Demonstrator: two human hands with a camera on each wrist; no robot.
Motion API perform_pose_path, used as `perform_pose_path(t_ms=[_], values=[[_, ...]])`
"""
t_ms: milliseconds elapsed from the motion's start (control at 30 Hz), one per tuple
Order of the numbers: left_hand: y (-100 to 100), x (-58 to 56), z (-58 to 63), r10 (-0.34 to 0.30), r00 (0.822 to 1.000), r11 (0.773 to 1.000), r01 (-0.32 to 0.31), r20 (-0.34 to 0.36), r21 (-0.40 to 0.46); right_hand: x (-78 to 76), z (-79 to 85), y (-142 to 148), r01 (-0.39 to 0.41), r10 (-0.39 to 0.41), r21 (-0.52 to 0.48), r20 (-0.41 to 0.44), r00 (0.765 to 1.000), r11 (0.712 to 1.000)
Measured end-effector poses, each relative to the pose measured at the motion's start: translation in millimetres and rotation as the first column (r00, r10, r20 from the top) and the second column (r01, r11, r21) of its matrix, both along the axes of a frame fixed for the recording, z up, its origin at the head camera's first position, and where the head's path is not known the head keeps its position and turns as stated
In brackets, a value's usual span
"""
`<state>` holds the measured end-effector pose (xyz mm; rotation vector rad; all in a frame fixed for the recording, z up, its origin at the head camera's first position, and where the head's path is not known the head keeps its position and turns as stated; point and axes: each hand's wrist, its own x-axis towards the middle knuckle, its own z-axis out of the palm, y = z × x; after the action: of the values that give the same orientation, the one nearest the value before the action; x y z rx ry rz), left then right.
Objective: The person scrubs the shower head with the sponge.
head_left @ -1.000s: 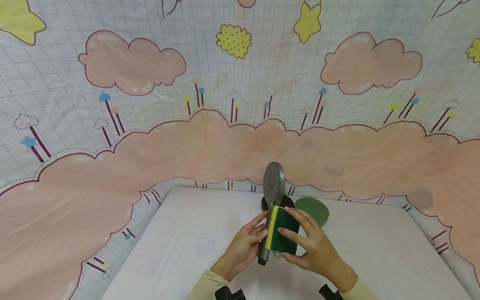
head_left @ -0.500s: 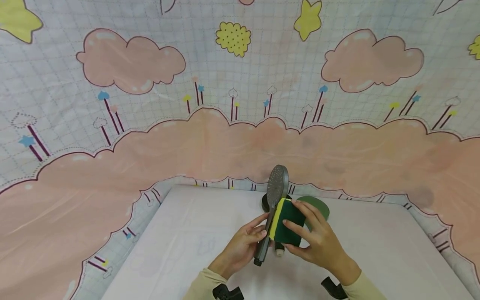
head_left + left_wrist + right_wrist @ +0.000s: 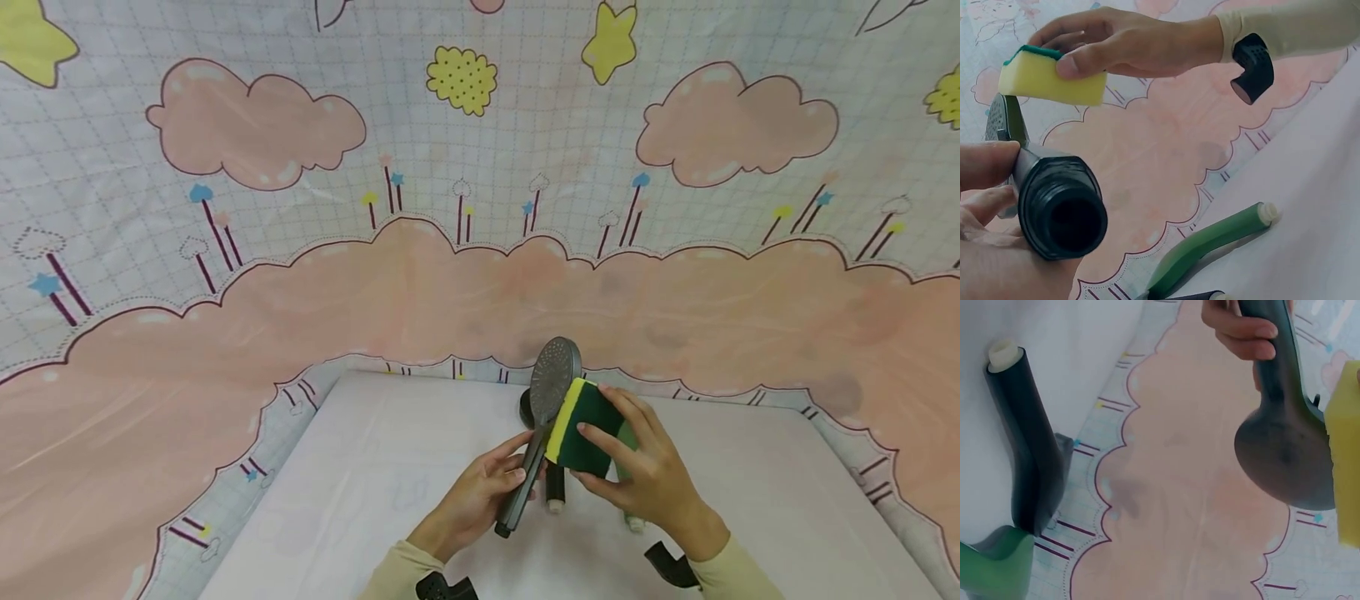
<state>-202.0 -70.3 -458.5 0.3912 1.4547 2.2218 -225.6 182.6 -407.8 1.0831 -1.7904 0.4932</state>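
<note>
My left hand (image 3: 483, 492) grips a grey shower head (image 3: 557, 375) by its handle, tilted with the spray face up and the threaded end (image 3: 1063, 219) low. A sponge (image 3: 588, 429), yellow with a dark green scouring layer, is pinched between the thumb and fingers of my right hand (image 3: 652, 475). Its yellow side faces the shower head near the neck and rim. In the right wrist view the sponge (image 3: 1344, 456) overlaps the round back (image 3: 1285, 456) at its edge; whether they touch there I cannot tell.
A black shower head (image 3: 555, 483) lies on the white table (image 3: 360, 467) behind the held one. Right of it lies a green shower head (image 3: 1210, 244), largely hidden by my right hand in the head view. A cloud-patterned cloth (image 3: 450, 300) hangs behind the table.
The sponge has moved up and right along the grey shower head. The shower head leans more, its handle end shifting left. More of the black handle has come into sight.
</note>
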Motion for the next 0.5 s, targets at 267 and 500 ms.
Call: perform_pose_path(t_ms=[267, 500], values=[[-8, 1.5, -1.9, -0.019, 0.999, 1.0, 0.018, -0.029, -0.019, -1.9, 5.5, 3, -0.034, 0.035, -0.043, 0.029, 0.999, 0.998], [-14, -1.3, -7.3, -0.015, 0.999, 0.998, 0.012, -0.047, -0.054, -2.0, 10.7, 7, -0.046, 0.058, -0.104, 0.111, 0.992, 0.993]])
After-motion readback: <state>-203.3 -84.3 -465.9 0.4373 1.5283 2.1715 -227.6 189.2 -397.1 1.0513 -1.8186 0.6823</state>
